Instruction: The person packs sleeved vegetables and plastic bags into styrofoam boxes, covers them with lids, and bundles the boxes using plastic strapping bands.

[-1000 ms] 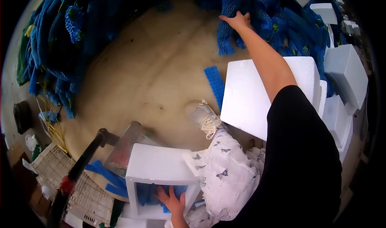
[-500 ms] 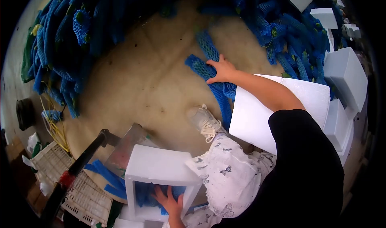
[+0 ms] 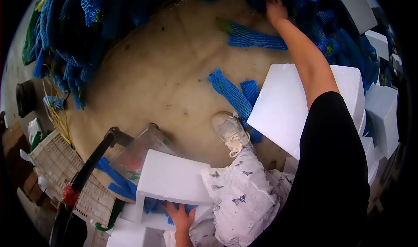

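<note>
My right hand (image 3: 277,11) is stretched out to the far right, fingers apart, at the edge of a dark pile of blue foam-netted produce (image 3: 320,38). A blue net sleeve with a green tip (image 3: 257,37) lies below it on the tan surface. Nearer to me are another blue net sleeve (image 3: 230,90) and a shorter one (image 3: 250,91), partly hidden by a white foam lid (image 3: 283,107). My left hand (image 3: 179,216) lies with spread fingers at the opening of a white foam box (image 3: 174,173), over blue netted pieces (image 3: 154,205) inside.
More blue-netted produce (image 3: 65,33) is heaped at the upper left. A black bar with red tape (image 3: 87,173), a clear bin (image 3: 139,153) and a beige plastic crate (image 3: 56,160) stand at the lower left. White foam boxes (image 3: 383,112) are stacked on the right.
My right hand has left the net sleeves near the foam lid and moved up and right to the pile. My left hand stays at the box. The view has shifted slightly.
</note>
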Demonstrator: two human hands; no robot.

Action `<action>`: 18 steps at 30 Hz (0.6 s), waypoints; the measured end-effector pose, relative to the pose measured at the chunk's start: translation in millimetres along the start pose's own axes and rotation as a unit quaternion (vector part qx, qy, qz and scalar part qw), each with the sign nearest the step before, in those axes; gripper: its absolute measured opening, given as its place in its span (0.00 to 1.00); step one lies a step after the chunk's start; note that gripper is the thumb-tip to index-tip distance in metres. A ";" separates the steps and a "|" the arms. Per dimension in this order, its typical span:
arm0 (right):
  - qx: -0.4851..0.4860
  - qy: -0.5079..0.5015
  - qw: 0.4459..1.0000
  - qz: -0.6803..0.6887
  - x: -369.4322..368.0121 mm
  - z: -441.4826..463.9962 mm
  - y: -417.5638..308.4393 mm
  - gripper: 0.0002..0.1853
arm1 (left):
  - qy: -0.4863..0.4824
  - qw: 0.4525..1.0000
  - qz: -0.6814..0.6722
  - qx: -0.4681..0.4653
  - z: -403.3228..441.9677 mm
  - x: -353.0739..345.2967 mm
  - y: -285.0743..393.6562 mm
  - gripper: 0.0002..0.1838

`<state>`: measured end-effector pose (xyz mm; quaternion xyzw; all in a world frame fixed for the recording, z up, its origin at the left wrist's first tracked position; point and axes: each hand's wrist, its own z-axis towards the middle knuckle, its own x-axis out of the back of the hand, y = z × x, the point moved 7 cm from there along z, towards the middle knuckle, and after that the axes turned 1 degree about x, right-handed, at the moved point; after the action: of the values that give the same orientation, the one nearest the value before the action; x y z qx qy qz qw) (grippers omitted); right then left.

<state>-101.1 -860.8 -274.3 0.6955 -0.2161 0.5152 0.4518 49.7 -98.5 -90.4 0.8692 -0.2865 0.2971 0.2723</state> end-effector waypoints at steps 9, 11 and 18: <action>0.096 -0.023 0.964 0.247 72.9 -69.4 -68.0 0.49 | -0.005 1.000 -0.003 0.001 1.3 -0.5 -5.8 0.37; 0.158 0.009 0.954 0.254 72.8 -95.8 -77.0 0.59 | 0.006 1.000 -0.005 0.005 -1.5 1.2 -6.5 0.37; 0.075 -0.177 0.960 0.202 62.7 -148.3 -97.7 0.60 | 0.050 0.999 -0.014 -0.013 9.4 -4.6 -5.2 0.34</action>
<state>-80.1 -675.5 -247.8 0.7494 -0.3891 0.4790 0.2398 53.5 -99.4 -101.4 0.8536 -0.2642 0.3321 0.3020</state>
